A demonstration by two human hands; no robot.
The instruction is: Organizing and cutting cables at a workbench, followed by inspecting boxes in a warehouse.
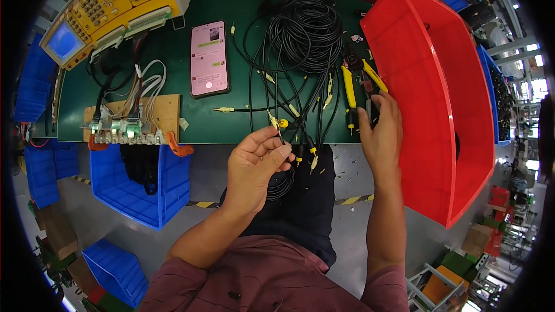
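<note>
Your left hand partly hides the black cable it pinches. Your right hand curves half-open beside yellow-handled pliers; contact is unclear.

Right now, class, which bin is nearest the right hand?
The big red bin, immediately beside the right hand; its colour and closeness set it apart from the blue bins, all farther away.

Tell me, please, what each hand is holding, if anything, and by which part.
The left hand pinches a black cable near its pale yellow end. Whether the right hand, beside the yellow-handled tool, holds anything cannot be told.
</note>
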